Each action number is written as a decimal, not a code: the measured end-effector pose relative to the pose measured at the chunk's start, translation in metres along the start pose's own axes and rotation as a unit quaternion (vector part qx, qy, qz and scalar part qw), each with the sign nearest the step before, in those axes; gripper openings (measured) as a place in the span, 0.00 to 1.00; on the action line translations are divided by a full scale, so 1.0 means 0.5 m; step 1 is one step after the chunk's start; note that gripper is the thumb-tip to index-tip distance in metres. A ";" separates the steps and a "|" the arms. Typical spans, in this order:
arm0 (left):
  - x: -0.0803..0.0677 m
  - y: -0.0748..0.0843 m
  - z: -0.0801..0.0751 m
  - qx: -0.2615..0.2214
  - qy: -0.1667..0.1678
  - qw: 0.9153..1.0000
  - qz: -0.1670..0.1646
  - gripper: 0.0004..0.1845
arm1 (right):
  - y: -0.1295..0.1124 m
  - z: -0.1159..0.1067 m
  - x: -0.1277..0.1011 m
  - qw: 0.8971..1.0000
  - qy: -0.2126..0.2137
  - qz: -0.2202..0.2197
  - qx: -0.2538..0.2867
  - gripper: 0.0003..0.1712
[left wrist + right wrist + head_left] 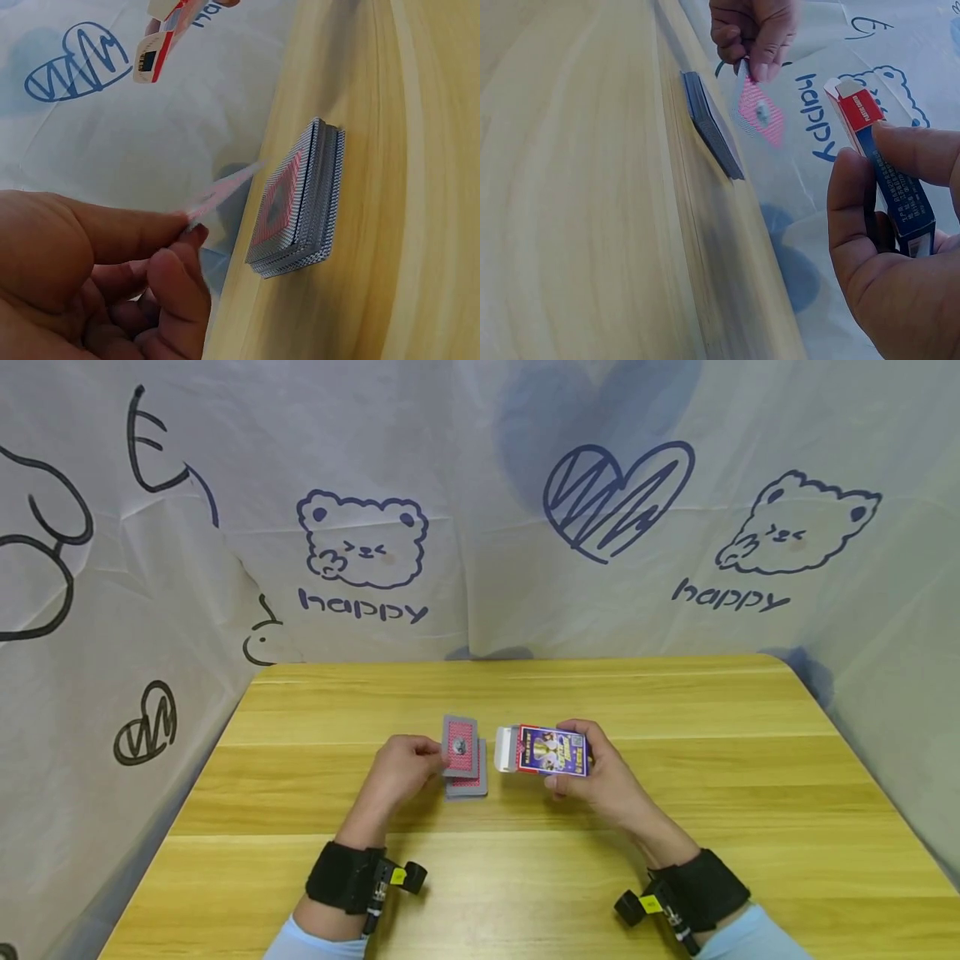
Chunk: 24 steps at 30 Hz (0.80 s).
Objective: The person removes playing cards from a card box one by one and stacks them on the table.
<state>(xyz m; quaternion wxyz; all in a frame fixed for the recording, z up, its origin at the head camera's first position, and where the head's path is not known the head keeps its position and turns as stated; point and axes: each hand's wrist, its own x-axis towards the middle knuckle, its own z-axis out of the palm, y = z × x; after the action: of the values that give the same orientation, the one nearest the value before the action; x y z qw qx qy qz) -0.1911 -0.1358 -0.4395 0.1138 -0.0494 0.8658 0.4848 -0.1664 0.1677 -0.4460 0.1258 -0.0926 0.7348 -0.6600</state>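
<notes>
**One card lifted, box held ready**

Nearest the camera were the black wrist straps (347,877), one on each forearm. The left hand (401,772) had its fingers (176,262) curled, pinching a single red-backed card (460,747) by its edge and holding it upright above the deck (468,785), which lay squared on the bench (675,827). The right hand (600,772) wrapped its fingers (855,210) round the blue card box (551,750), tilted off the bench with its white flap (507,749) open towards the card.

To do this well, the pinch should sit on the card's edge alone, light enough not to bend it, while the box mouth faces it squarely. Whether any cards already sat inside the box was hard to tell. Behind stood the cloth backdrop (360,539) with its bear drawings.
</notes>
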 end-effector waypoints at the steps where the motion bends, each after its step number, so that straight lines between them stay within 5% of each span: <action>1: 0.000 -0.001 0.000 0.002 -0.005 1.000 -0.002 0.11 | 0.000 0.000 0.000 1.000 0.000 0.000 0.000 0.46; 8: 0.004 -0.011 0.004 -0.021 -0.042 0.999 -0.028 0.16 | 0.001 0.002 0.000 1.000 -0.002 0.006 -0.002 0.46; 24: 0.003 -0.020 0.023 0.042 -0.037 0.997 -0.043 0.15 | 0.001 0.004 -0.001 1.000 -0.009 0.010 0.007 0.46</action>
<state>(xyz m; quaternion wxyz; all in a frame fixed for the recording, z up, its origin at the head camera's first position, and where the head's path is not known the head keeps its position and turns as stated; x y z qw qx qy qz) -0.1888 -0.1316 -0.4540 0.1689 -0.0639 0.8778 0.4438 -0.1653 0.1661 -0.4466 0.1400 -0.0906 0.7299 -0.6629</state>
